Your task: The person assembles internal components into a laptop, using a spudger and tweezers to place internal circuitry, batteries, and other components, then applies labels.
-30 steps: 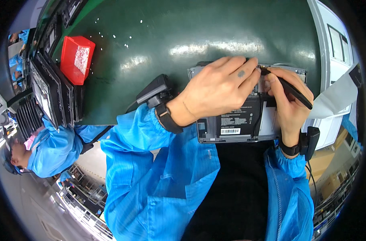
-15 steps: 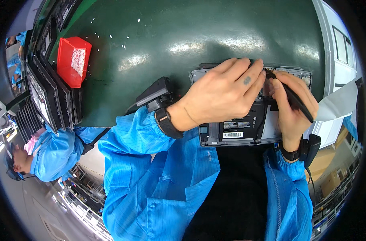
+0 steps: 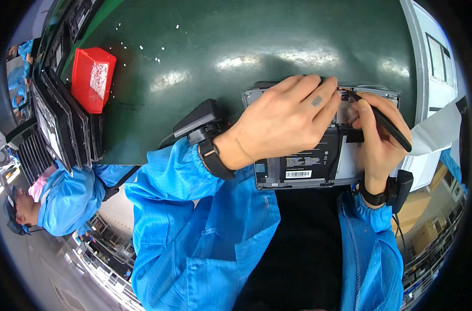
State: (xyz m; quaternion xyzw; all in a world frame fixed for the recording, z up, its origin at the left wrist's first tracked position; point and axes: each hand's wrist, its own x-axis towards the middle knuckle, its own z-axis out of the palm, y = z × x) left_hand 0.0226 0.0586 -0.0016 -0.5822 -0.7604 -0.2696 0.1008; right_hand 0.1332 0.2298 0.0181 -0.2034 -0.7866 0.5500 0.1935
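Left hand point(image 3: 285, 122) reaches further along laptop point(image 3: 319, 166) top edge, fingertips now beside pen point(image 3: 381, 122) tip; a second ago they sat lower, spread over casing. Right hand point(image 3: 378, 140) grips pen more upright. Whole view shifts slightly; red bin point(image 3: 92, 79) appears higher.

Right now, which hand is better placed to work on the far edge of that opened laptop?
Right. The right hand holds the black tool, tip at the opened laptop's far edge; the left hand lies flat, steadying it.
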